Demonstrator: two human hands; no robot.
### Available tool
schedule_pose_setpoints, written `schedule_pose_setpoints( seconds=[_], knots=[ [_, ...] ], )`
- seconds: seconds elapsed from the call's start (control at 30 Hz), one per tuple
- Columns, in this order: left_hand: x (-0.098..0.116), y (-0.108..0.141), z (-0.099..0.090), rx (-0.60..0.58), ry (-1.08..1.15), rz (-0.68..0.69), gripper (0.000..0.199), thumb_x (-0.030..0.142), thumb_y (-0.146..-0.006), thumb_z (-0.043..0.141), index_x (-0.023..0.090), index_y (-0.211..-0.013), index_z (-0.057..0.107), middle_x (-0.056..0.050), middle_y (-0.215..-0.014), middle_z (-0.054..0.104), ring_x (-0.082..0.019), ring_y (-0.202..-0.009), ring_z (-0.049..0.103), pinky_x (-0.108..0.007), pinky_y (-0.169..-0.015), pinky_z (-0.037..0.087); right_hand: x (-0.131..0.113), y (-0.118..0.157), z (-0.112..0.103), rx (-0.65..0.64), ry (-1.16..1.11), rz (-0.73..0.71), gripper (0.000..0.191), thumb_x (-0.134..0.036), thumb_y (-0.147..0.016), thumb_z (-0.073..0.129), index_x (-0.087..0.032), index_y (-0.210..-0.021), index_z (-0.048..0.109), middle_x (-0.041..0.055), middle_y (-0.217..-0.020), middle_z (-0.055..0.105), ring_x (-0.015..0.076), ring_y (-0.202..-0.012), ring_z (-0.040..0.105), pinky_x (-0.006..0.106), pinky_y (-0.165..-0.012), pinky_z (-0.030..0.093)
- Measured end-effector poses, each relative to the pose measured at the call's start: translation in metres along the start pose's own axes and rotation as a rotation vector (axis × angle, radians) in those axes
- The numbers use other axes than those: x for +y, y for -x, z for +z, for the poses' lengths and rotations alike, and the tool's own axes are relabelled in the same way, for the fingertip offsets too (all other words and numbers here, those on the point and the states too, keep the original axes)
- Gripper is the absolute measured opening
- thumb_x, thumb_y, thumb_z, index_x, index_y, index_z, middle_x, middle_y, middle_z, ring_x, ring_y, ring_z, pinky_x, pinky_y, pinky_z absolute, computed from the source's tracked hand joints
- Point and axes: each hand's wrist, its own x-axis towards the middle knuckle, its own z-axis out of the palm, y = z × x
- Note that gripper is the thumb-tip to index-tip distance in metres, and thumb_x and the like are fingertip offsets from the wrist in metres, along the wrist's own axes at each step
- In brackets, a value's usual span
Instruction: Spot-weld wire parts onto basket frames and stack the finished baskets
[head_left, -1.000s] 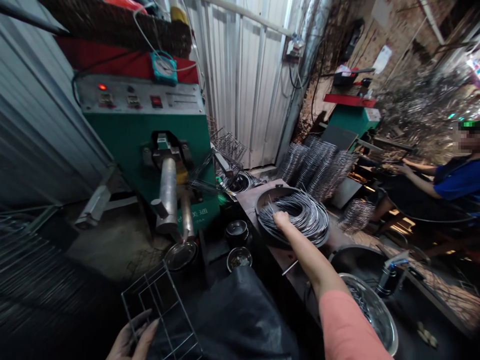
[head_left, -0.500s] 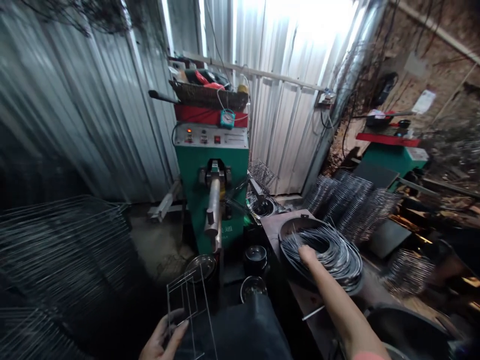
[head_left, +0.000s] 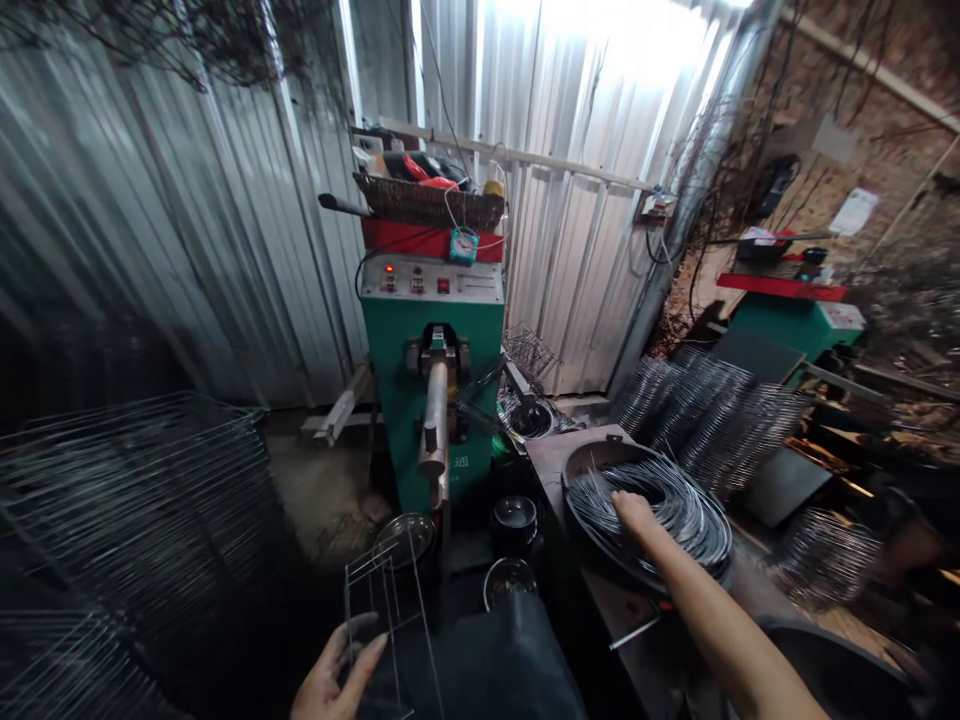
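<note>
My left hand (head_left: pixel 337 668), low in the view, grips a small frame of thin metal wire (head_left: pixel 405 625) between thumb and fingers, over dark cloth on my lap. To the right, my right hand (head_left: pixel 636 514) reaches into a round dark pan (head_left: pixel 576 468). Inside it lie many curved metal wires (head_left: pixel 697 520). That hand's fingers are closed at the left part of the pile. Its fingertips are hidden, so what they pinch cannot be seen. Ahead stands a green machine (head_left: pixel 390 350) with a thick metal arm (head_left: pixel 436 405) pointing toward me.
Stacked wire racks (head_left: pixel 150 480) fill the left side. Bundled wire parts (head_left: pixel 690 400) stand behind the pan's table (head_left: pixel 551 450). Small round dishes (head_left: pixel 514 512) sit below the machine. Another dark basin (head_left: pixel 825 650) is at the lower right. A metal rod (head_left: pixel 634 632) juts from the table edge.
The whole view has shifted slightly right and down as my head moved. My left hand keeps hold of the wire frame, and my right hand stays at the wires in the pan.
</note>
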Motion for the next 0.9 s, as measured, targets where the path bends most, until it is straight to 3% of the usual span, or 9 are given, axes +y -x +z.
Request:
schedule_pose_setpoints(
  seconds=[0.17, 0.27, 0.4, 0.53, 0.63, 0.73, 0.83, 0.9],
  knots=[
    [-0.004, 0.002, -0.005, 0.019, -0.003, 0.013, 0.059, 0.062, -0.046, 0.069, 0.017, -0.083, 0.065, -0.006, -0.080, 0.070, -0.027, -0.081, 0.065, -0.033, -0.070, 0.053, 0.003, 0.006, -0.018, -0.019, -0.010, -0.015, 0.027, -0.002, -0.078, 0.050, -0.005, -0.102, 0.062, 0.0205, -0.100, 0.065, 0.0262, -0.097, 0.062, 0.030, -0.079, 0.045],
    [-0.008, 0.006, -0.011, 0.002, 0.022, 0.010, 0.060, 0.061, -0.048, 0.070, 0.017, -0.088, 0.063, -0.006, -0.083, 0.070, -0.025, -0.082, 0.065, -0.032, -0.072, 0.053, 0.002, 0.009, -0.027, -0.042, -0.027, -0.036, 0.029, -0.001, -0.082, 0.042, -0.004, -0.102, 0.063, 0.0207, -0.102, 0.065, 0.0234, -0.097, 0.062, 0.027, -0.079, 0.043],
    [-0.010, 0.011, -0.017, 0.017, -0.004, -0.016, 0.065, 0.062, -0.047, 0.069, 0.017, -0.092, 0.060, -0.004, -0.079, 0.068, -0.023, -0.077, 0.064, -0.029, -0.066, 0.053, 0.003, 0.012, -0.035, -0.081, -0.053, -0.053, 0.032, -0.007, -0.085, 0.039, -0.011, -0.106, 0.063, 0.0150, -0.106, 0.065, 0.0203, -0.098, 0.061, 0.024, -0.078, 0.042],
    [-0.010, 0.004, -0.019, -0.007, -0.042, -0.037, 0.064, 0.062, -0.048, 0.069, 0.018, -0.093, 0.059, -0.003, -0.079, 0.066, -0.021, -0.075, 0.063, -0.027, -0.064, 0.051, 0.004, 0.019, -0.053, -0.069, -0.035, 0.004, 0.039, -0.008, -0.085, 0.039, -0.019, -0.117, 0.057, 0.0126, -0.106, 0.066, 0.0230, -0.096, 0.061, 0.030, -0.077, 0.044],
    [-0.008, -0.010, -0.017, -0.022, -0.049, -0.012, 0.062, 0.060, -0.051, 0.069, 0.017, -0.094, 0.060, -0.001, -0.075, 0.064, -0.018, -0.072, 0.060, -0.025, -0.061, 0.048, -0.006, 0.037, -0.084, -0.010, -0.012, 0.039, 0.035, -0.011, -0.087, 0.035, -0.017, -0.112, 0.059, 0.0154, -0.101, 0.065, 0.0259, -0.096, 0.061, 0.034, -0.078, 0.043],
    [-0.002, -0.024, -0.009, -0.020, -0.012, 0.034, 0.055, 0.056, -0.056, 0.068, 0.016, -0.093, 0.060, 0.001, -0.070, 0.061, -0.015, -0.066, 0.057, -0.024, -0.059, 0.045, -0.030, 0.065, -0.123, 0.157, 0.005, 0.004, 0.036, -0.012, -0.090, 0.028, -0.012, -0.109, 0.058, 0.0191, -0.104, 0.062, 0.0277, -0.101, 0.057, 0.036, -0.082, 0.041],
    [0.006, -0.037, 0.004, -0.025, 0.049, 0.127, 0.047, 0.051, -0.060, 0.067, 0.015, -0.090, 0.059, 0.002, -0.066, 0.058, -0.011, -0.060, 0.052, -0.022, -0.057, 0.041, -0.061, 0.085, -0.151, 0.338, -0.077, -0.123, 0.031, -0.015, -0.090, 0.032, -0.011, -0.105, 0.059, 0.0174, -0.101, 0.061, 0.0254, -0.093, 0.059, 0.032, -0.078, 0.043],
    [0.010, -0.046, 0.011, -0.031, 0.065, 0.161, 0.044, 0.050, -0.062, 0.066, 0.015, -0.088, 0.059, 0.003, -0.065, 0.056, -0.010, -0.058, 0.049, -0.022, -0.055, 0.039, -0.084, 0.085, -0.155, 0.378, -0.252, -0.279, 0.028, -0.019, -0.089, 0.038, -0.014, -0.107, 0.060, 0.0124, -0.100, 0.063, 0.0217, -0.088, 0.060, 0.029, -0.077, 0.043]
  ],
)
